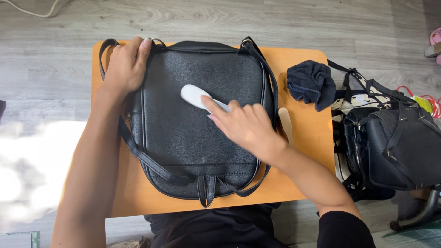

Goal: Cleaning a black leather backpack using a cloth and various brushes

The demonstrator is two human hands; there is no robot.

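**Kid:** Backpack (193, 138), the black one, where is it?

**Helper:** It lies flat on the small orange table (308, 174), filling most of the top. Its straps (138, 154) hang near the edge closest to the person.

**Kid:** What are the hands doing?

**Helper:** The right hand (250, 128) grips a white brush (195, 96) and presses it on the middle of the bag. The left hand (124, 69) lies on the far left corner, fingers curled over the edge.

**Kid:** What else is around?

**Helper:** One pale flat stick (285, 124) peeks out just right of the bag. One dark crumpled cloth (312, 85) sits on the far right corner of the table. Off the table, to the right, a pile of other dark bags (390, 142) sits on the grey floor (46, 55).

**Kid:** So how many?

**Helper:** One backpack, one brush, one cloth, two hands.
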